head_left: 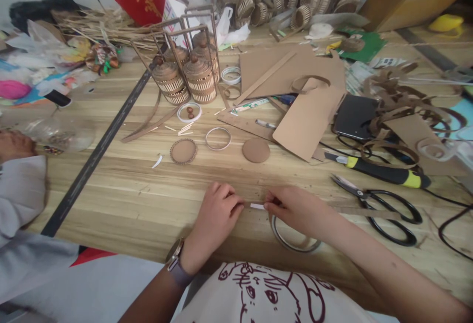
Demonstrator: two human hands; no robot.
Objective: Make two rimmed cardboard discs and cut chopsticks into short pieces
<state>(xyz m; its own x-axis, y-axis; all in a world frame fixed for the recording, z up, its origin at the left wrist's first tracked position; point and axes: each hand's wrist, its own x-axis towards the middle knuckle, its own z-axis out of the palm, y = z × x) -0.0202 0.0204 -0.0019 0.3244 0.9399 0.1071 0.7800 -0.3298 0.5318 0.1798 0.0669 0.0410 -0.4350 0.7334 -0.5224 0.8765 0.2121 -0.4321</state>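
Note:
A narrow brown cardboard strip (354, 211) runs along the table under my right forearm and across the scissors (364, 195). A short white piece of tape (256, 206) lies on the strip between my hands. My left hand (219, 209), with a watch on its wrist, has curled fingers closed on the strip's left part. At the tape's right end, my right hand (290, 206) pinches the strip. Just below the right hand lies a roll of tape (291, 248), partly hidden. Beyond my hands are a brown disc (256, 150), a pale ring (218, 138) and a rimmed disc (184, 151).
A utility knife (384, 171) and a phone (356, 117) lie to the right beside tangled strips. Cardboard sheets (303, 116) cover the back middle. Small woven lanterns (199, 79) stand at back left. Another person's sleeve (24, 195) is at the left edge.

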